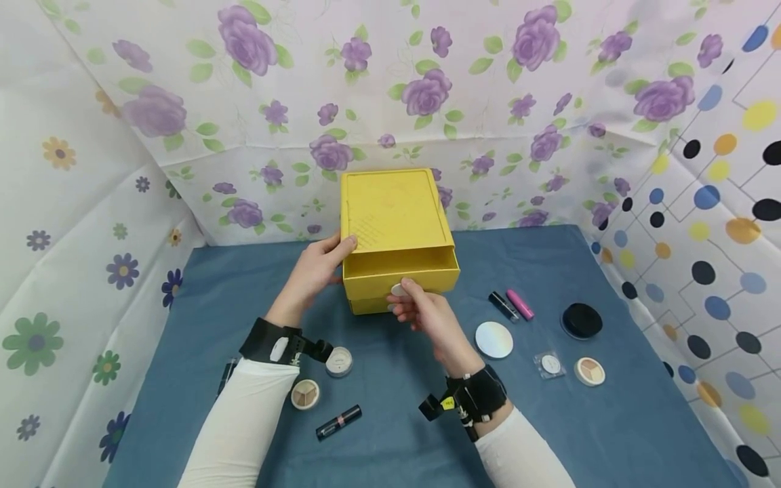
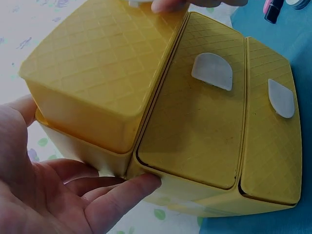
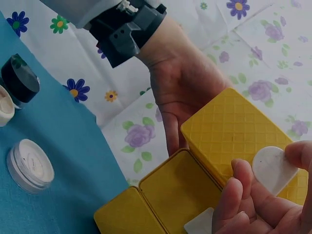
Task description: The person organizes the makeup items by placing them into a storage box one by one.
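Observation:
A yellow box with three drawers point(image 1: 390, 203) stands near the back of the blue cloth. Its top drawer point(image 1: 369, 282) is pulled partway out; the two lower drawers point(image 2: 187, 131) are flush with the front. My left hand point(image 1: 312, 271) grips the box's left side, thumb at the top front corner and fingers against the side wall. With thumb and fingers, my right hand point(image 1: 430, 315) pinches the white rounded handle point(image 3: 273, 168) of the top drawer. Only a strip of the drawer's inside shows in the head view; the rest is hidden under the box top.
To the right lie a black tube point(image 1: 503, 306), a pink tube point(image 1: 520, 304), a white round compact point(image 1: 494, 339), a black round case point(image 1: 582, 320), a small packet point(image 1: 550, 364) and a three-colour palette point(image 1: 589, 371). Another palette point(image 1: 305, 394), a white jar point(image 1: 338, 361) and a dark tube point(image 1: 338, 422) lie front left.

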`<action>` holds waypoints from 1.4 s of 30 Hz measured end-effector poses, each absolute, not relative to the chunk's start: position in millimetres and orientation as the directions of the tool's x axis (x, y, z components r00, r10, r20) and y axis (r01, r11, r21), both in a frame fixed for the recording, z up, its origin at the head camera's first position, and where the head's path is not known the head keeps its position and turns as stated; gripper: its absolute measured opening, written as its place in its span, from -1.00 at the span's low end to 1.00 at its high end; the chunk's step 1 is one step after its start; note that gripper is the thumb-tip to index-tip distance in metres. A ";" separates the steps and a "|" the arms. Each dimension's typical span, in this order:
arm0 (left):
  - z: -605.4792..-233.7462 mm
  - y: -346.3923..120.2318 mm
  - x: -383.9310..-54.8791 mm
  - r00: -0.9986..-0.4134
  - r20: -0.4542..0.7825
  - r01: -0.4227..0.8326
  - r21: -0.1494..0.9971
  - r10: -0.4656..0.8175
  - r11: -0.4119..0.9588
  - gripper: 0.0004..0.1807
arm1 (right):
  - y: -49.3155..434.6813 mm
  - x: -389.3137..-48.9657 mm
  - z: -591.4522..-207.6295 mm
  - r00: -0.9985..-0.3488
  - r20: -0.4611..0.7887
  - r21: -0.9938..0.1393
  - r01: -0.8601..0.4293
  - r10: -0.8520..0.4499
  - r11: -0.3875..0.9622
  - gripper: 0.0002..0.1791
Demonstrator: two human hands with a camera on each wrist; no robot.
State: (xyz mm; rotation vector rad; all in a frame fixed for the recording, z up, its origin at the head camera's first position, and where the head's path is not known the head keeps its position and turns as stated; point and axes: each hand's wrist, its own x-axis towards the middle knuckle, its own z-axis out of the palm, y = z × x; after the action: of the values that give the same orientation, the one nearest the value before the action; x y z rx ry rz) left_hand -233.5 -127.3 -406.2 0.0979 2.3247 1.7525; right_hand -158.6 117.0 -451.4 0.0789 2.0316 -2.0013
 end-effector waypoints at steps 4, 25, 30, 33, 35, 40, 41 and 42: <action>-407.7 -126.8 -232.9 -0.972 -0.137 -0.079 0.955 0.188 0.285 -0.09 | 117.4 -151.3 -451.6 -0.958 -0.238 -0.971 0.236 -0.157 0.034 -0.10; -408.5 -126.7 -232.6 -0.973 -0.141 -0.086 0.956 0.180 0.282 -0.09 | 121.3 -131.8 -455.9 -0.956 -0.235 -0.972 0.237 -0.177 0.010 -0.18; -408.9 -127.8 -232.0 -0.974 -0.128 -0.074 0.960 0.187 0.272 -0.10 | 121.2 -129.5 -456.7 -0.956 -0.235 -0.972 0.237 -0.177 0.014 -0.22; -409.0 -127.6 -232.2 -0.974 -0.124 -0.071 0.961 0.187 0.267 -0.11 | 121.5 -128.6 -458.0 -0.954 -0.241 -0.970 0.242 -0.180 0.018 -0.22; -409.0 -127.6 -232.1 -0.975 -0.123 -0.070 0.961 0.188 0.267 -0.12 | 121.5 -128.0 -458.3 -0.954 -0.240 -0.970 0.241 -0.181 0.017 -0.23; -408.6 -127.7 -231.8 -0.974 -0.121 -0.066 0.961 0.191 0.269 -0.12 | 121.8 -126.9 -459.2 -0.954 -0.232 -0.972 0.234 -0.188 0.011 -0.27; -408.6 -127.7 -231.8 -0.974 -0.120 -0.066 0.961 0.192 0.268 -0.12 | 121.9 -127.0 -459.7 -0.954 -0.231 -0.972 0.233 -0.190 0.011 -0.26; -408.6 -127.6 -231.9 -0.974 -0.119 -0.065 0.961 0.192 0.268 -0.12 | 122.0 -126.8 -459.6 -0.955 -0.230 -0.973 0.232 -0.189 0.013 -0.26</action>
State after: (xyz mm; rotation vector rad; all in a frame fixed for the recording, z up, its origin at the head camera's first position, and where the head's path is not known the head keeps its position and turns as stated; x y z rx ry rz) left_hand -231.9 -127.6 -408.6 0.1189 2.3240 1.7779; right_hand -126.8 122.0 -459.6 0.0440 1.9985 -2.0179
